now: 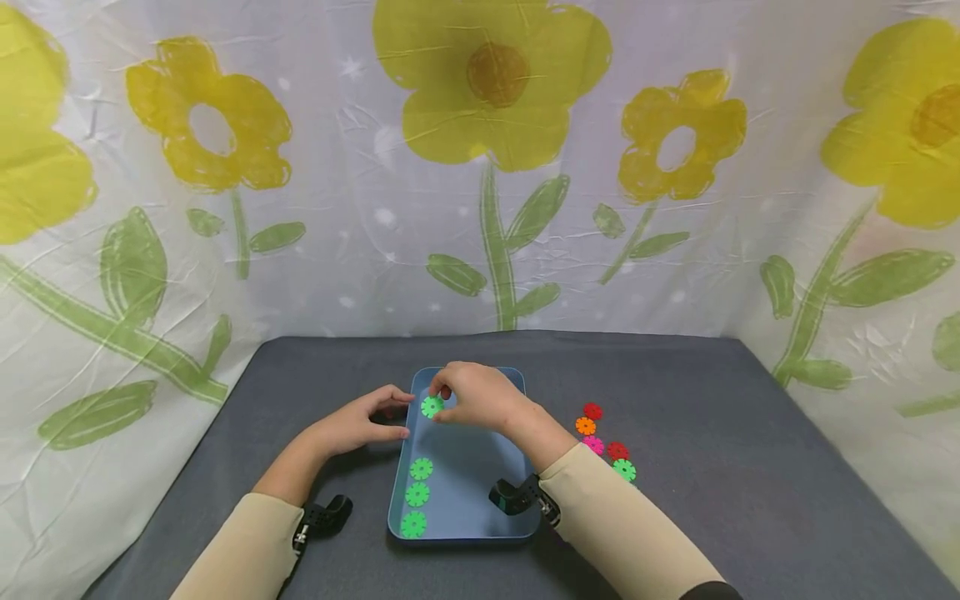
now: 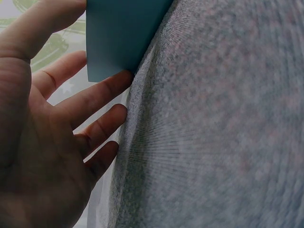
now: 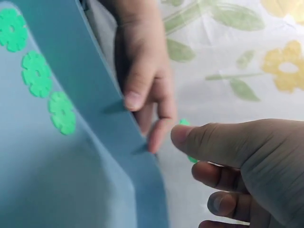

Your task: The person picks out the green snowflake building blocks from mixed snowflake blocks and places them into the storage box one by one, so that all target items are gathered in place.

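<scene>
From the head view, the right hand (image 1: pixel 480 397) pinches a green disc (image 1: pixel 432 407) between thumb and fingertips, holding it over the far left part of the blue tray (image 1: pixel 480 500). The tray's long axis runs away from the person, and three more green discs (image 1: pixel 417 495) lie in a line along its left side, nearer the person than the held one. The left hand (image 1: pixel 367 423) sits just beside the tray's left rim, fingers loosely extended against it and holding nothing. A cluster of loose discs (image 1: pixel 603 442), red, orange, pink and green, lies on the grey surface (image 1: pixel 750 467) to the right of the tray, closer to the right arm than to the left.

In the left wrist view, the left hand (image 2: pixel 42 142) is spread, its fingertips (image 2: pixel 118 80) touching the tray corner (image 2: pixel 118 33) and the surface (image 2: pixel 218 133).

In the right wrist view, the right hand (image 3: pixel 247 161) has its thumb extended, with only an edge of the green disc (image 3: pixel 184 123) showing behind it. The left hand's fingers (image 3: pixel 142 85) press the outer wall of the tray (image 3: pixel 95 95), and the row of green discs (image 3: pixel 38 73) lies inside it.
</scene>
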Available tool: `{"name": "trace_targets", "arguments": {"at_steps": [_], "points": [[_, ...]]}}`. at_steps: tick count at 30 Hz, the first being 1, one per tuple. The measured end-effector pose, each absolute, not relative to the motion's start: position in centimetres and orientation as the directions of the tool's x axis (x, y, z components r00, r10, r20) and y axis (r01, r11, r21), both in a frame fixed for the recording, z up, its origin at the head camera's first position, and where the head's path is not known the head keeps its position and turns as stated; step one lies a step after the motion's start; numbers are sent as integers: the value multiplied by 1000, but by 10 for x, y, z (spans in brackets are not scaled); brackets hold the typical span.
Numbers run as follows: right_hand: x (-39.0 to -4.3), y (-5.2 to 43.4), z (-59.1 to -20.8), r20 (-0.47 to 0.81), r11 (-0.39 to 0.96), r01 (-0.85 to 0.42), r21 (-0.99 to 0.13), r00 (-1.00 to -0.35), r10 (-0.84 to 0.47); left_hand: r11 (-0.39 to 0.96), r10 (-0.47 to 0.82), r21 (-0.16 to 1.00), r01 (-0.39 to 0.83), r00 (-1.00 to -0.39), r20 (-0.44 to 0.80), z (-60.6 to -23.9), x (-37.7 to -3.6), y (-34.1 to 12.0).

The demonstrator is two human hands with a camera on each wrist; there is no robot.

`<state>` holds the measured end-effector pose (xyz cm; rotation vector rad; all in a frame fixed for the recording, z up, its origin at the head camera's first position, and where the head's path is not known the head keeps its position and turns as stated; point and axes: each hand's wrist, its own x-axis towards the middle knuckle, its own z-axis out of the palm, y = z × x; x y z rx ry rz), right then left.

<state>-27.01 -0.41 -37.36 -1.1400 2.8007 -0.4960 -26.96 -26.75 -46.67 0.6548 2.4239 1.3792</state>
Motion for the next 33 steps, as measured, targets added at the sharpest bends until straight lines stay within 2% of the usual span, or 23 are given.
{"name": "trace_targets", "arguments": {"at_steps": [6, 10, 24, 33], "points": [[-274, -21, -391, -82, 692, -665, -282, -702, -708, 425, 531, 865, 268, -847, 1, -467, -269, -268], [-275, -28, -403, -124, 688, -683, -247, -681, -721, 416, 542, 866, 278, -840, 9, -467, -269, -268], [-265, -36, -423, -94, 678, -714, -171, -674, -733, 416, 550, 864, 284, -835, 10, -467, -271, -268], [-259, -9, -401, -73, 648, -712, -269, -656, -751, 421, 537, 863, 279, -843, 11, -466, -269, -269]]}}
